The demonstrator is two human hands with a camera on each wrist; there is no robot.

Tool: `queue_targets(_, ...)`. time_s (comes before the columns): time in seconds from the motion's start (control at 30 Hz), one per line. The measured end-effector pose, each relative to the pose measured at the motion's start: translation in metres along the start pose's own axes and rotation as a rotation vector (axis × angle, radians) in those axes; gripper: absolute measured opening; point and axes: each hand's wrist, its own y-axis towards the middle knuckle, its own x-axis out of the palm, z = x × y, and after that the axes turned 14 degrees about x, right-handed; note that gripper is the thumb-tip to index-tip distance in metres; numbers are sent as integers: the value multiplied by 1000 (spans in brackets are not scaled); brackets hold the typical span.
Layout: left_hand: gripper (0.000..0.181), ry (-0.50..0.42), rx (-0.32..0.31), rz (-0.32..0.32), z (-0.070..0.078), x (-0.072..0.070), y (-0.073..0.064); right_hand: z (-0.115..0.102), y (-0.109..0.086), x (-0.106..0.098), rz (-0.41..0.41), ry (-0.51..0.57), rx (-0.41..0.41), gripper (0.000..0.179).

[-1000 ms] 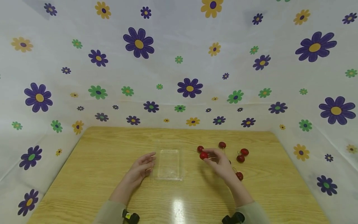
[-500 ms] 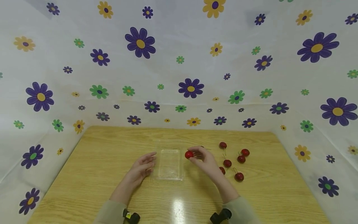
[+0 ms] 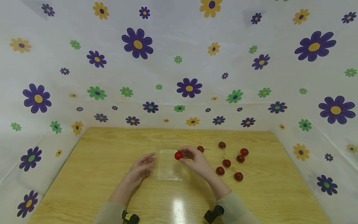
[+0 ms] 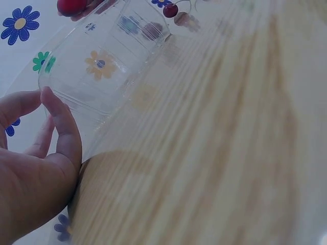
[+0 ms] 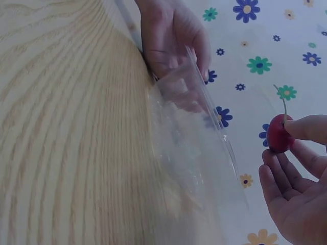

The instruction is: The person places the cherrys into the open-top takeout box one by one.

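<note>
My right hand (image 3: 195, 160) pinches a bright red cherry (image 3: 178, 156) between thumb and fingers. It holds this cherry over the right part of a clear plastic box (image 3: 169, 179). In the right wrist view a thin stem stands up from the held cherry (image 5: 279, 135). At the box's left side is my left hand (image 3: 139, 169), its fingers relaxed. The left wrist view has those fingertips right at the rim of the box (image 4: 97, 97). Several dark red cherries lie to the right of my right hand, among them one cherry (image 3: 220, 170) near my wrist.
The wooden table (image 3: 112, 143) carries the box near its middle. Loose cherries with stems are spread over its right half, including a pair at the far right with one cherry (image 3: 244, 152) behind the other. A white flowered cloth (image 3: 173, 71) hangs behind and at both sides.
My right hand has carried the cherry leftward, from beside the loose cherries to over the box. Cherries it had covered now show. My left hand has stayed by the box.
</note>
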Motion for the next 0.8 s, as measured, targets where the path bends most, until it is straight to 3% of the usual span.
queue_targets(0.37,49,6,-12,14,1,1,-1,4,5,24,-46,-9,-2,33)
queue_targets(0.8,53,24,-20,7,1,1,-1,10,5,35,12,-123,-38,30)
